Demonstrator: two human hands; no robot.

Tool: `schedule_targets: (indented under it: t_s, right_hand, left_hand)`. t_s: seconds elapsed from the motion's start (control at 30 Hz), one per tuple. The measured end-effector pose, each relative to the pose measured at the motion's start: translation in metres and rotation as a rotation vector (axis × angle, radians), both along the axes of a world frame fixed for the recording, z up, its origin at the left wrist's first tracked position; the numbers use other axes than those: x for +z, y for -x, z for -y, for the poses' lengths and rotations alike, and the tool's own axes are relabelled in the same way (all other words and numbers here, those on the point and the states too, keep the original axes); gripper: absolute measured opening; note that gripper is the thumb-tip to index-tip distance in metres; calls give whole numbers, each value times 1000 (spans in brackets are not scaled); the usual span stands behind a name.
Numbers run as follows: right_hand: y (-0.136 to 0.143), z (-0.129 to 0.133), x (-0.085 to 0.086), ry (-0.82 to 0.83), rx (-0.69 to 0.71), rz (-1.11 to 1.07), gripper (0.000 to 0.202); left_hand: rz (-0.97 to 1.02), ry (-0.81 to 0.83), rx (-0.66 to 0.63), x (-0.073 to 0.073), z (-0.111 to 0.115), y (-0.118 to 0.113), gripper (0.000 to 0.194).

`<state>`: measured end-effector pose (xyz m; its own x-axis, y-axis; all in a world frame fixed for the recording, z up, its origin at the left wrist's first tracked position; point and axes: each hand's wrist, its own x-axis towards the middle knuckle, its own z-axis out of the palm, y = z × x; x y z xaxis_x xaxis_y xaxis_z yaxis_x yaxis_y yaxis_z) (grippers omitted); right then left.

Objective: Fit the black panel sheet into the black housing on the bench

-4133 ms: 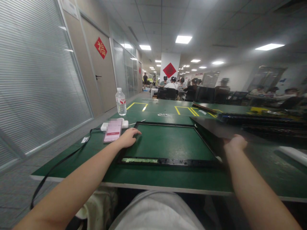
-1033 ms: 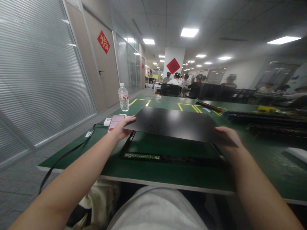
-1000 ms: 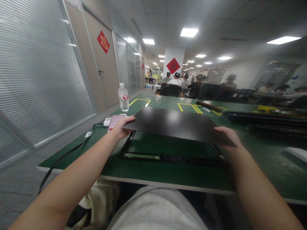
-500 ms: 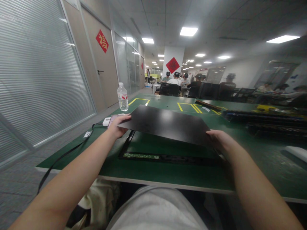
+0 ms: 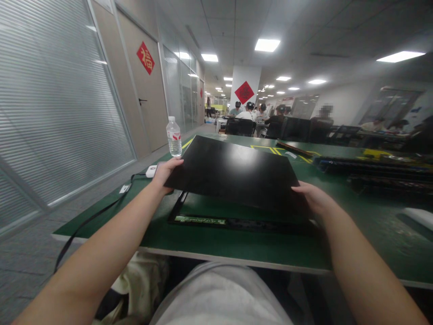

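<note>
A thin, glossy black panel (image 5: pixel 233 174) is held up by its two side edges, tilted, with its far edge raised. My left hand (image 5: pixel 165 175) grips the left edge, thumb on top. At the right edge my right hand (image 5: pixel 313 196) is closed on the panel, its lower fingers hard to see. Below the panel a black frame (image 5: pixel 264 225) lies on the green table, with a green circuit strip (image 5: pixel 199 220) along its near side. The panel hides most of the frame's far part.
A water bottle (image 5: pixel 174 137) stands behind my left hand, near a white object (image 5: pixel 151 171) and a black strap (image 5: pixel 101 210). Dark long parts (image 5: pixel 358 164) lie at the right, with a white item (image 5: pixel 419 221) nearer. People sit at tables in the background.
The panel's far edge has risen, so the panel is tilted more steeply toward me and covers more of the yellow tape marks. Both hands still hold it.
</note>
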<state>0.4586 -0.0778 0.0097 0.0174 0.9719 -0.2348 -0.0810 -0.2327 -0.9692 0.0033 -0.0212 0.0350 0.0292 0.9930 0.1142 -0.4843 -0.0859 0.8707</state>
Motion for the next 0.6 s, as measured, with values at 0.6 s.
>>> schedule_targets:
  t_s: [0.6]
  right_hand:
    - [1, -4, -7, -21, 14, 71, 39]
  left_hand:
    - [-39, -104, 91, -3, -4, 3, 36]
